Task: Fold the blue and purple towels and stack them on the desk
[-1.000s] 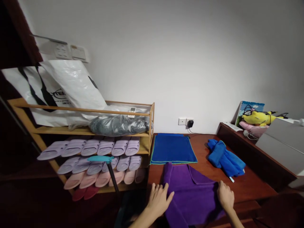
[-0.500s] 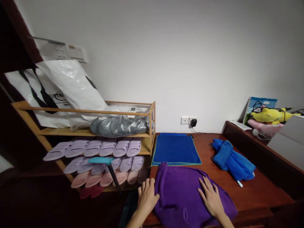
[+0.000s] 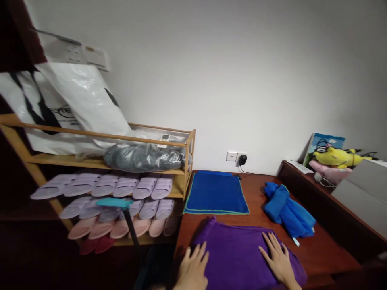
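While the purple cloth (image 3: 236, 253) is laid toward the near edge of the table (image 3: 325, 245), it's pressed, seemingly for flatness, by the splayed right hand (image 3: 278, 259) and open left hand (image 3: 193, 266); left-side grip is hard to judge.

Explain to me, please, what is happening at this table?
A person is handling a purple cloth on the wooden table. The left hand is at the cloth's left side, the right hand rests flat on its right part, fingers spread. Beyond it lies a flat blue cloth with green edging; to the right, a bunched blue cloth.
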A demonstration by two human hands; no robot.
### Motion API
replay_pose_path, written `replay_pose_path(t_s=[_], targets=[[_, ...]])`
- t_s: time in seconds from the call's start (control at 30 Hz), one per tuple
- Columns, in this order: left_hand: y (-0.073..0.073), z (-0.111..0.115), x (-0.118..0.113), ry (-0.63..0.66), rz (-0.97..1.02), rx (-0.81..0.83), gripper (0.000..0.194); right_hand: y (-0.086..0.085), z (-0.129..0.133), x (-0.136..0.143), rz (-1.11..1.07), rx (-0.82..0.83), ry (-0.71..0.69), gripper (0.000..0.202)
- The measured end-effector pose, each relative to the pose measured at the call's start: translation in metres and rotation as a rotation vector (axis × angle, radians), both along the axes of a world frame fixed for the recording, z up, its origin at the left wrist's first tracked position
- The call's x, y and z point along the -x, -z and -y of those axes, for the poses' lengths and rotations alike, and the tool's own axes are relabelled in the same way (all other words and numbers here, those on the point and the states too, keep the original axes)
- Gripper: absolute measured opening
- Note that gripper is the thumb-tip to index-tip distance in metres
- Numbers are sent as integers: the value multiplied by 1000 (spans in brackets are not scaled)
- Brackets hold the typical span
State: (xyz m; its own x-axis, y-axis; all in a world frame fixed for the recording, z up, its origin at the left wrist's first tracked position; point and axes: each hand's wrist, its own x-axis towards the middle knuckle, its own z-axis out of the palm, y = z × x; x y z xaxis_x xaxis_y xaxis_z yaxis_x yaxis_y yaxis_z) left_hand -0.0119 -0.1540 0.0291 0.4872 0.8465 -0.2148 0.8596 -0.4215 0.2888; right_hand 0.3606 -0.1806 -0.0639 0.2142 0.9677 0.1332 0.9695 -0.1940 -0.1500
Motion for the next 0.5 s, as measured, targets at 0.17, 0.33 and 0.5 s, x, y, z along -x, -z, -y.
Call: replay_pose_path(t_s=[0.17,0.33,0.5], targets=[[-21,-2,15,-143,-94,-1,61,0,-25,-26,136,-84,354,60],[-14,-16,-25,-225,-122,-86,60,0,-50,-40,177,-93,391,57],[16,-44,-45,-264,-152,-146,54,18,-74,-68,99,3,342,63]])
